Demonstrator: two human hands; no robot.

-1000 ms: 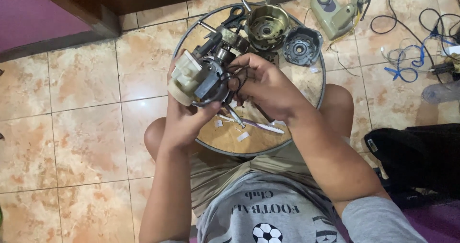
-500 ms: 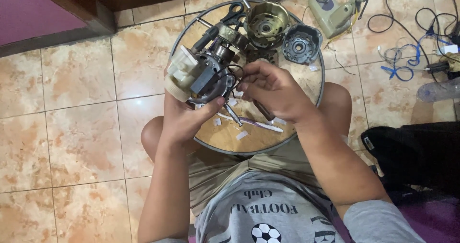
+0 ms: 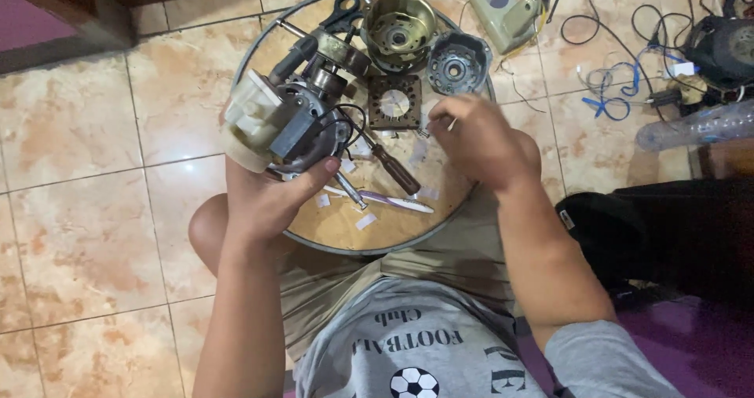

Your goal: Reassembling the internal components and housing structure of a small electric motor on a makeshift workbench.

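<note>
The left hand (image 3: 271, 198) is gripping a fan motor (image 3: 287, 123) above a round tray (image 3: 330, 237), while the right hand (image 3: 483, 143) is pinching a small pin (image 3: 437, 129) beside it.

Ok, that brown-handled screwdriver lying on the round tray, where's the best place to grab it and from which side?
Probably the brown handle of the screwdriver, pinched from above. It is the thickest part and lies flat and bare on the round tray, its end toward the person, while the thin shaft runs off under the fan motor.
</note>
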